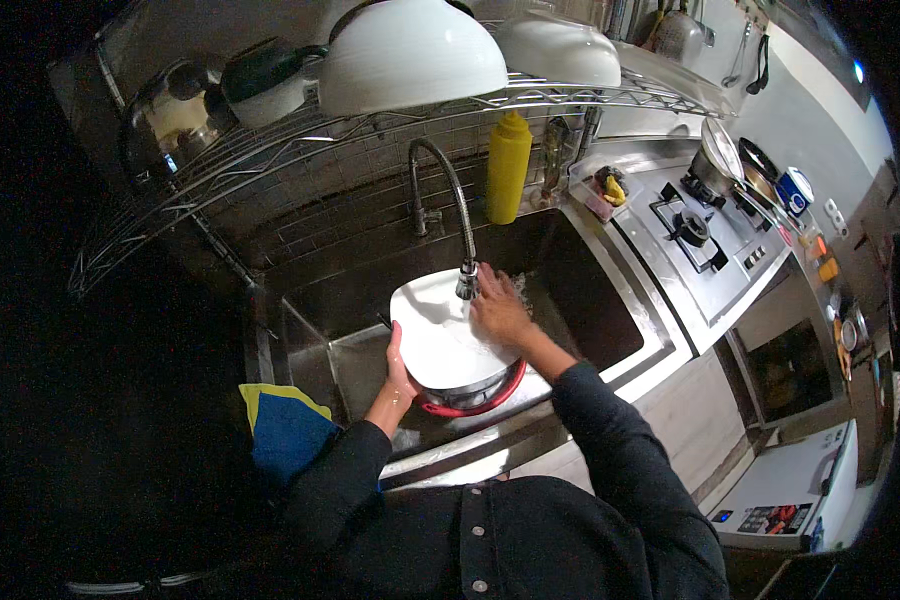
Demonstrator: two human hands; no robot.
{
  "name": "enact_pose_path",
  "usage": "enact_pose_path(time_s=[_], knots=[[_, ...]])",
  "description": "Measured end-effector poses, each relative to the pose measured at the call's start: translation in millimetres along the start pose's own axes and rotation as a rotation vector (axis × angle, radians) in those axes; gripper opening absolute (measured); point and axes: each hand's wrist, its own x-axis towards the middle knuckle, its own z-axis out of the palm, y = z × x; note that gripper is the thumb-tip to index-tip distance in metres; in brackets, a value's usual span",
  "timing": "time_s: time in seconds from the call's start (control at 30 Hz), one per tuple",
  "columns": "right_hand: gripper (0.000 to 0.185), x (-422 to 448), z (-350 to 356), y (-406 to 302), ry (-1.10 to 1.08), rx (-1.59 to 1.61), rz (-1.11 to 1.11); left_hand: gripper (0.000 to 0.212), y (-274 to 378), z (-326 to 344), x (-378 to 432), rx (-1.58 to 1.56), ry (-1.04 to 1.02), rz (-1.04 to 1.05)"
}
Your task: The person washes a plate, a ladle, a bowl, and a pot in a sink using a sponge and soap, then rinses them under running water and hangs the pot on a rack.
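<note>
A white square-shaped dish with rounded corners [442, 337] is tilted under a flexible metal faucet [468, 281], with water running onto it. My left hand [399, 375] grips the dish by its left edge, thumb at the rim. My right hand [501, 311] lies with its fingers spread at the dish's upper right, beside the faucet head; whether the palm touches the surface is hard to tell. Below the dish, a metal vessel with a red rim [469, 407] shows in the steel sink [360, 352].
A yellow squeeze bottle [508, 169] stands behind the sink. White bowls [412, 60] rest on a wire rack [270, 161] overhead. A gas stove [720, 247] with a pot [715, 161] is at right. A blue and yellow cloth [289, 427] hangs at the left front.
</note>
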Motion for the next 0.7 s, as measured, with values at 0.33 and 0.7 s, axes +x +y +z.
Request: enact_pose_path(time_s=[0.33, 0.7], knots=[[0.06, -26, -8, -23, -0.087, 0.31, 0.174, 0.056, 12, -17, -1, -0.035, -0.022, 0.026], [0.033, -11, -139, 50, -0.386, 0.676, 0.57, 0.028, -11, -62, 91, 1.197, -0.324, -0.596]])
